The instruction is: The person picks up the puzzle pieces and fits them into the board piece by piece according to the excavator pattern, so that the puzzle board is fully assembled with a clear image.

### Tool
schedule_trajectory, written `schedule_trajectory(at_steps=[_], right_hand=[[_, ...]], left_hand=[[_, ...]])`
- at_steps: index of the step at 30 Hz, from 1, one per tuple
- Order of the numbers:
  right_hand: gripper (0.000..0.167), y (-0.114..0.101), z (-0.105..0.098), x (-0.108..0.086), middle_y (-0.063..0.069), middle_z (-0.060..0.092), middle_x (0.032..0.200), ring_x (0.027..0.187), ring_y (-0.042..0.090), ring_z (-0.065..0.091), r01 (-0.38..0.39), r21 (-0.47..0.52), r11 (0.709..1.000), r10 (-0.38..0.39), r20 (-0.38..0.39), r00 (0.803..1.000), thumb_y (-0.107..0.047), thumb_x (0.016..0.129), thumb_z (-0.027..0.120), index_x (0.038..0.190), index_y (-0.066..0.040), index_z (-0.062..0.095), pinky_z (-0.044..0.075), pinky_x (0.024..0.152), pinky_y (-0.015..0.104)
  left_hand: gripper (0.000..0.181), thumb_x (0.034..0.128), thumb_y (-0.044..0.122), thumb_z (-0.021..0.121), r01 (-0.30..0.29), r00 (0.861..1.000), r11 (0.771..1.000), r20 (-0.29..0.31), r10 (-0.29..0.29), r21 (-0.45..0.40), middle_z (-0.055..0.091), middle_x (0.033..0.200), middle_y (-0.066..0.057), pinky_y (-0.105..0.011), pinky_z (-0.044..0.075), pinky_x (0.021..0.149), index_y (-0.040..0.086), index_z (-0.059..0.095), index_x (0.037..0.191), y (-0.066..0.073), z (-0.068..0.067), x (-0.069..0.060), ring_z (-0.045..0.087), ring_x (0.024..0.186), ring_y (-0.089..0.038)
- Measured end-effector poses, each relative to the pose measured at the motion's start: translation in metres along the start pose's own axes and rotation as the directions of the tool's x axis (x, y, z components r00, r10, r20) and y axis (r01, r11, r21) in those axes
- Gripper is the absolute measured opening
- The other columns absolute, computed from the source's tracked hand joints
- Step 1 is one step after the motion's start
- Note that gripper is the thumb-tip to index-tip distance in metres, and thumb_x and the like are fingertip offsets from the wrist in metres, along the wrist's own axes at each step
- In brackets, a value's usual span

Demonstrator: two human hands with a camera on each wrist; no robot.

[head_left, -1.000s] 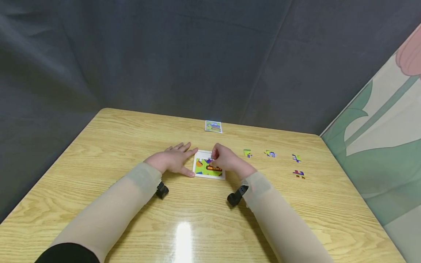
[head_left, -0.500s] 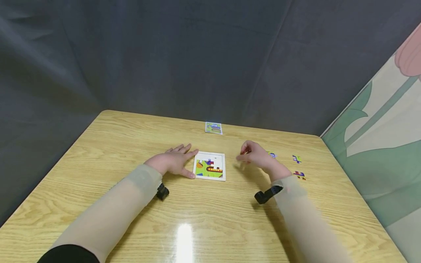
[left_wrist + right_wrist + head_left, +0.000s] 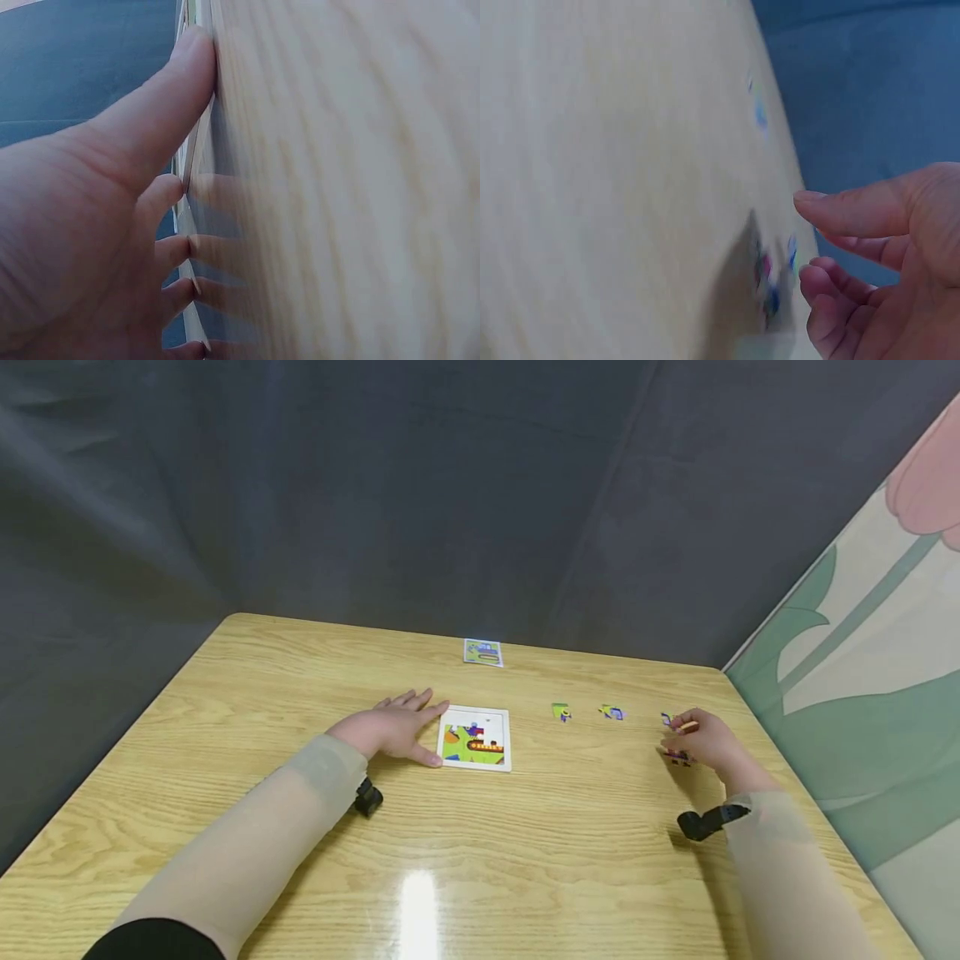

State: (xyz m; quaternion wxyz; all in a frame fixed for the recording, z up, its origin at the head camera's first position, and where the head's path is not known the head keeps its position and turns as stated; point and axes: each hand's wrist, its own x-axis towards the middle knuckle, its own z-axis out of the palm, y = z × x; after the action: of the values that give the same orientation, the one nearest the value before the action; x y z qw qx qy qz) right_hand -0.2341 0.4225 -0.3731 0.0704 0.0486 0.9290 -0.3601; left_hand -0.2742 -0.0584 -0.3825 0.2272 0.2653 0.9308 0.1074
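Observation:
My left hand (image 3: 390, 729) lies with fingers spread on the table, its thumb and index finger touching the left edge of a white-framed jigsaw board (image 3: 468, 717). Joined pieces fill the board's lower part and show a tracked vehicle on green. Far to the right, my right hand (image 3: 705, 742) hovers above two loose jigsaw pieces. One puzzle piece (image 3: 666, 719) is partly hidden behind the fingers; a red and purple puzzle piece (image 3: 680, 760) lies just below them. In the right wrist view, thumb (image 3: 855, 210) and curved fingers stand apart with nothing between them.
Between board and right hand lie a green jigsaw piece (image 3: 561, 712) and a yellow and blue jigsaw piece (image 3: 612, 712). A small picture card (image 3: 482, 652) is near the table's back edge. Dark cloth (image 3: 420, 510) hangs behind the wooden table (image 3: 495, 843).
My right hand has left the board and moved right to the far loose pieces. A red and purple piece now shows in the board where that hand was. The left hand stays put.

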Motion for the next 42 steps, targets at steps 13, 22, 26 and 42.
schedule_trajectory(at_steps=[13,22,26,42], right_hand=[[0.028,0.033,-0.010,-0.008,0.005,0.056,0.080,0.073,0.020,0.050,-0.035,-0.043,0.998,0.036,0.041,0.998,-0.012,0.089,0.074,0.102,0.009,0.059,0.044,0.062,0.031],[0.032,0.036,-0.008,-0.011,0.009,0.055,0.085,0.076,0.022,0.049,-0.030,-0.101,0.994,0.030,-0.003,1.000,-0.015,0.089,0.074,0.102,0.008,0.056,0.042,0.064,0.031],[0.030,0.034,-0.006,-0.013,0.007,0.055,0.081,0.074,0.021,0.048,-0.013,-0.123,0.992,0.010,-0.022,1.000,-0.015,0.089,0.075,0.097,0.008,0.058,0.041,0.061,0.031],[0.014,0.021,-0.003,-0.010,0.007,0.060,0.082,0.071,0.017,0.054,0.037,-0.055,0.998,-0.034,0.055,0.998,0.001,0.089,0.065,0.096,0.012,0.058,0.049,0.058,0.028]], left_hand=[[0.103,0.0842,0.061,0.067,-0.008,1.000,1.000,-0.015,0.008,-0.025,-0.004,0.165,-0.011,-0.058,0.002,0.116,0.024,0.010,0.161,0.001,0.001,0.000,-0.005,0.148,-0.036],[0.103,0.0843,0.061,0.067,-0.006,1.000,1.000,-0.012,0.006,-0.026,-0.005,0.165,-0.011,-0.057,0.001,0.116,0.024,0.009,0.161,0.001,0.000,-0.001,-0.006,0.149,-0.035],[0.103,0.0846,0.061,0.067,-0.007,1.000,1.000,-0.012,0.007,-0.026,-0.005,0.165,-0.010,-0.057,0.001,0.116,0.024,0.009,0.161,0.000,0.000,-0.001,-0.006,0.149,-0.035],[0.102,0.0845,0.060,0.067,-0.008,1.000,1.000,-0.015,0.008,-0.027,-0.004,0.165,-0.011,-0.057,0.002,0.116,0.024,0.010,0.161,0.002,-0.001,-0.003,-0.005,0.149,-0.036]])
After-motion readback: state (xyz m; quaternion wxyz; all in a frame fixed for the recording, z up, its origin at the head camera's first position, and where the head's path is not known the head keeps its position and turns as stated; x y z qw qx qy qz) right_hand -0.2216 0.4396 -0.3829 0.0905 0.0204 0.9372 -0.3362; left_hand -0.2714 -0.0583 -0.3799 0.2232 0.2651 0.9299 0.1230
